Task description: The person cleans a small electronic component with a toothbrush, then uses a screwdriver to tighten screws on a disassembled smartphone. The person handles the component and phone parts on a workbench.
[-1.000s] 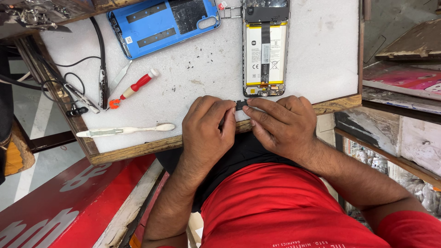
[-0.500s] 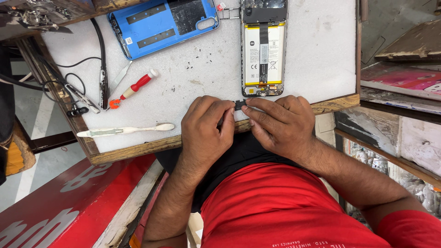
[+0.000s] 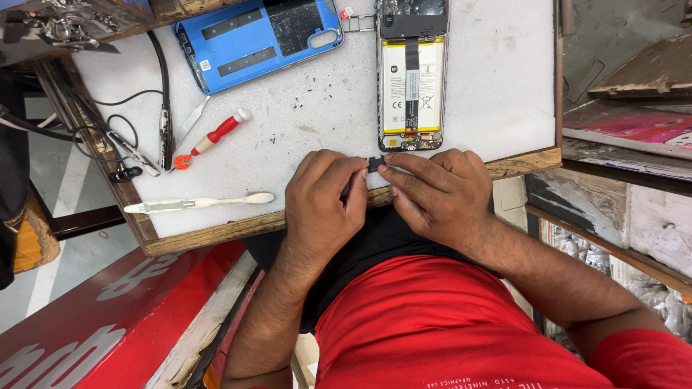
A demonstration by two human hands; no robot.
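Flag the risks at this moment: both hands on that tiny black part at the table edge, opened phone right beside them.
1. The small black part is pinched between left hand and right hand right at the table edge; a slip could drop it off the table.
2. The opened phone lies exposed just above the fingers; a jerk might nudge it.
3. Loose tiny screws could scatter.

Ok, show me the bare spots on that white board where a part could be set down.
Widest bare patch: right of the opened phone, out to the board's wooden edge. A second lies mid-board, between the blue cover, the screwdriver and the toothbrush. Crowded: the left edge with cables and tweezers, and the near edge where the left hand and right hand pinch a small black part.
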